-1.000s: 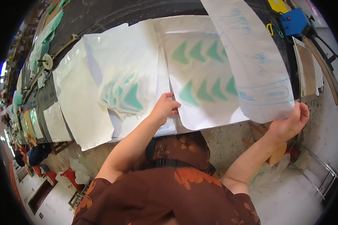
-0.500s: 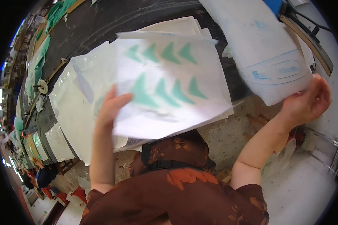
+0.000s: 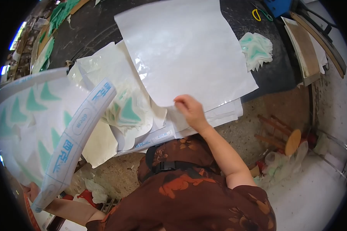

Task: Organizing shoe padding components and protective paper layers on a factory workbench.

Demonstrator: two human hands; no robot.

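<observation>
At the far left, my left hand (image 3: pixel 32 191) is closed on a large sheet of film (image 3: pixel 25 86) with rows of green curved, pointed shapes. Its edge curls over, showing a translucent backing with blue print and lines. The sheet hides part of the hand. My right hand (image 3: pixel 191 111) has its fingers curled at the near edge of a white sheet (image 3: pixel 185 50), which they seem to pinch. Between my hands lies a loose pile of cut pieces (image 3: pixel 129 111) with green pointed shapes on pale backing. More paper sheets (image 3: pixel 227 109) lie under the white sheet.
On the dark table (image 3: pixel 92 23), a second pile of green-and-white cut pieces (image 3: pixel 256 50) sits right of the white sheet. Yellow-and-green-handled scissors (image 3: pixel 262 15) lie at the far right. Boards (image 3: pixel 302 50) lean at the right edge. A wooden stool (image 3: pixel 293 142) stands on the floor.
The patterned sheet has swung from the middle to the far left with my left hand. My right hand has moved from the far right to the middle, uncovering the cut pieces and scissors.
</observation>
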